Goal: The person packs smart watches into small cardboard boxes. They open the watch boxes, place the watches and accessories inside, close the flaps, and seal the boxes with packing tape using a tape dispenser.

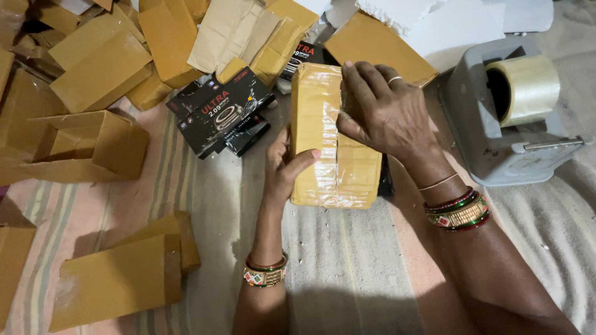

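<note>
Head view, looking straight down: a tan box (332, 139) wrapped in clear tape sits at the centre, lifted a little over the striped cloth (335, 260) that covers the floor. Left hand (282, 167) grips its near-left edge, thumb curled over the top face, fingers hidden underneath. Right hand (379, 115) lies flat on the upper right part, fingers spread narrow and pressing down, fingertips at the top edge, holding nothing else that I can see.

Now the risks. Tape on the left half looks wrinkled and shiny, so a hurried rub could trap creases or lift an end, and I judge the seam under the right palm to be the weak spot. The left grip is on one edge only; if that thumb slips on the slick tape, the box could tip toward the black cartons (220, 115) lying just beyond it at upper left.

Off to the right stands a grey dispenser (496, 124) with a clear tape roll (528, 90), near the right wrist; a careless reach could knock it or catch the bangles on its blade end. Loose tan boxes (118, 279) lie around the left side, well apart from both hands, with white sheets (434, 18) at the top.
</note>
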